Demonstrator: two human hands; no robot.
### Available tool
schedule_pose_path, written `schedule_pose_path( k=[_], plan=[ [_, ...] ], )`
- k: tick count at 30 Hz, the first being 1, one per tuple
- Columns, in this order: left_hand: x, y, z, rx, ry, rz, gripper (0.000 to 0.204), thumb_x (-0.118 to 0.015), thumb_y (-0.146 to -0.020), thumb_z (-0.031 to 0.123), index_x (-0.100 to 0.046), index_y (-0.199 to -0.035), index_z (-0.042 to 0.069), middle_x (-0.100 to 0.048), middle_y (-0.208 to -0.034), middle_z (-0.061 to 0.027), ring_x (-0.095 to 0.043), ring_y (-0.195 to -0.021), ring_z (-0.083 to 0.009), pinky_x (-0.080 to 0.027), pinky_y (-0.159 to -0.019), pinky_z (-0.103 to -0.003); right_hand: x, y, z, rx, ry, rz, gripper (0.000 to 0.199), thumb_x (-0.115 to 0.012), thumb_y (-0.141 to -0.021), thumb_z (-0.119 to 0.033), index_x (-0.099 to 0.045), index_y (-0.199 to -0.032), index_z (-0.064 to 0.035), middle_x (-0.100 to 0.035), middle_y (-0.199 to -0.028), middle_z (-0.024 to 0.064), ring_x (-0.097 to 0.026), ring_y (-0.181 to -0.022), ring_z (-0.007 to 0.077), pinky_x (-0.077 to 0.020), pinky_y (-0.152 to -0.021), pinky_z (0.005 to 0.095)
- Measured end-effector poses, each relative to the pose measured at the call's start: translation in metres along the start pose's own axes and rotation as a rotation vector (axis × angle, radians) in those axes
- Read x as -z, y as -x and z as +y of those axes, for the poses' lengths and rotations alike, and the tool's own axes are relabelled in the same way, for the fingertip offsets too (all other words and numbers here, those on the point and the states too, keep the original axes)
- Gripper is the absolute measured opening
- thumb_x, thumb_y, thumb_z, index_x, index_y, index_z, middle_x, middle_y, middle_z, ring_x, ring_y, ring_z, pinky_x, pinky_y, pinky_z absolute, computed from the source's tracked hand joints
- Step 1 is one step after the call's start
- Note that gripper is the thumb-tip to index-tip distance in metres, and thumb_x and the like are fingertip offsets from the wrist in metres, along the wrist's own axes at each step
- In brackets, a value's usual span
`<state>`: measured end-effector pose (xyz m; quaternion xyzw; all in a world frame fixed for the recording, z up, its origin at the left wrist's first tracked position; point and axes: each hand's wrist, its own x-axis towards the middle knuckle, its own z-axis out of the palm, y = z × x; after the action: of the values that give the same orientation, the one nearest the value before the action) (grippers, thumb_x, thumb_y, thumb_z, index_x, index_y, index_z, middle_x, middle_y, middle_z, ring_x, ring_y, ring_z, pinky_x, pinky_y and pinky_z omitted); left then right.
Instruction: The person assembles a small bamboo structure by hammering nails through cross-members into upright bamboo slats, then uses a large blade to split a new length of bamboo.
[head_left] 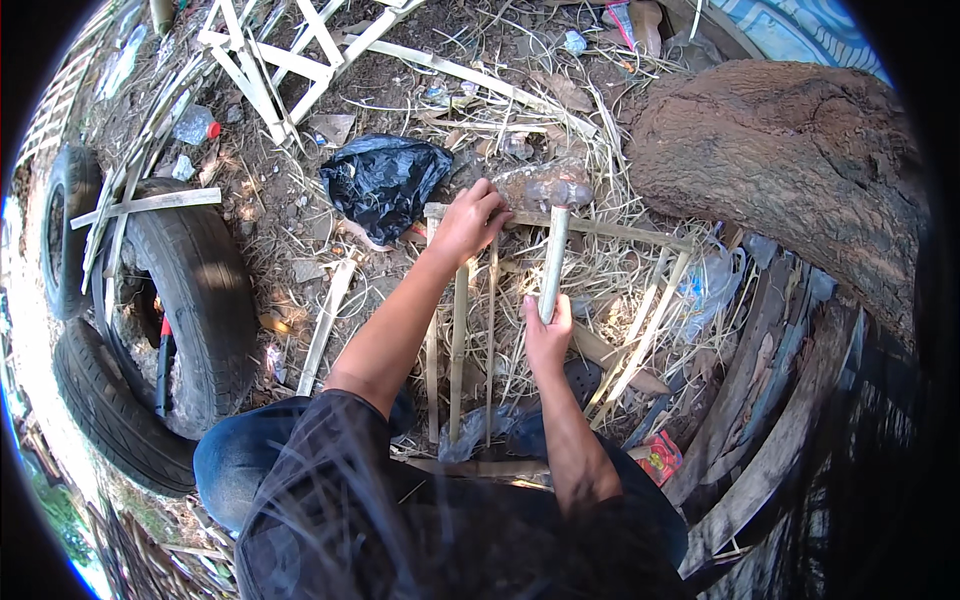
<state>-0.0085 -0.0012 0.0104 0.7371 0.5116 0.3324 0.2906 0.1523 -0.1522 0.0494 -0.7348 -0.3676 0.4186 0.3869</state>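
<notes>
My left hand (470, 222) is closed, its fingers bent down at a long bamboo crosspiece (620, 232); whatever they pinch is hidden beneath them. Below that piece run several upright bamboo slats (459, 350), side by side toward my knees, with two paler slats (640, 335) slanting at the right end. In my right hand (548, 335) is a hammer (553, 260), gripped low on its pale round handle. Its dull brownish head lies at the far end, just beyond the crosspiece and right of my left fingers.
A black plastic bag (385, 180) lies beyond my left forearm. Old tires (195, 290) are at left, and a thick tree trunk (770, 150) is at right. A lattice of pale slats (290, 65) stands at the far left. Shavings and litter cover the soil.
</notes>
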Motion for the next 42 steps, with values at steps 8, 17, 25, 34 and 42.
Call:
schedule_pose_path(
  k=[8, 17, 25, 34, 42],
  plan=[
    [0.005, -0.004, -0.003, 0.000, 0.070, -0.042, 0.018, -0.074, -0.080, 0.012, -0.062, -0.088, 0.002, -0.056, -0.092, -0.0129, -0.060, -0.084, -0.0340, -0.050, -0.073, -0.040, 0.008, -0.002, 0.006, -0.025, -0.023, 0.005, 0.020, -0.068, -0.089, -0.013, -0.056, -0.097, -0.0002, -0.062, -0.082, 0.0059, -0.057, -0.073, 0.0111, -0.0474, -0.066, 0.0290],
    [0.019, -0.013, -0.014, 0.030, 0.205, -0.167, 0.017, -0.073, -0.079, 0.008, -0.061, -0.084, -0.002, -0.056, -0.088, -0.0134, -0.060, -0.080, -0.0321, -0.049, -0.071, -0.038, -0.007, -0.009, 0.008, -0.033, -0.076, 0.037, 0.022, -0.070, -0.088, -0.015, -0.056, -0.097, -0.0003, -0.062, -0.080, 0.0058, -0.056, -0.071, 0.0124, -0.0471, -0.066, 0.0298],
    [0.012, -0.013, -0.009, 0.157, 0.223, -0.179, 0.017, -0.074, -0.078, 0.008, -0.061, -0.083, -0.001, -0.056, -0.086, -0.0136, -0.060, -0.078, -0.0325, -0.049, -0.070, -0.039, -0.002, -0.013, -0.003, -0.007, -0.088, 0.055, 0.019, -0.068, -0.089, -0.013, -0.053, -0.089, -0.0015, -0.058, -0.071, 0.0022, -0.052, -0.059, 0.0068, -0.0421, -0.053, 0.0261],
    [0.004, 0.003, -0.024, 0.103, 0.162, -0.107, 0.016, -0.076, -0.078, 0.007, -0.063, -0.085, 0.000, -0.059, -0.087, -0.0108, -0.063, -0.080, -0.0277, -0.051, -0.071, -0.036, 0.000, -0.011, 0.011, -0.070, -0.095, 0.056, 0.021, -0.069, -0.089, -0.015, -0.055, -0.091, 0.0004, -0.057, -0.075, 0.0036, -0.052, -0.067, 0.0099, -0.0444, -0.061, 0.0282],
    [0.001, -0.001, -0.022, -0.040, 0.133, -0.032, 0.016, -0.077, -0.075, 0.008, -0.064, -0.079, 0.001, -0.062, -0.082, -0.0104, -0.061, -0.080, -0.0302, -0.049, -0.071, -0.038, -0.001, -0.013, 0.019, -0.007, -0.084, 0.046, 0.018, -0.066, -0.092, -0.016, -0.054, -0.090, -0.0025, -0.054, -0.072, -0.0004, -0.047, -0.061, 0.0060, -0.0390, -0.055, 0.0250]
  ],
)
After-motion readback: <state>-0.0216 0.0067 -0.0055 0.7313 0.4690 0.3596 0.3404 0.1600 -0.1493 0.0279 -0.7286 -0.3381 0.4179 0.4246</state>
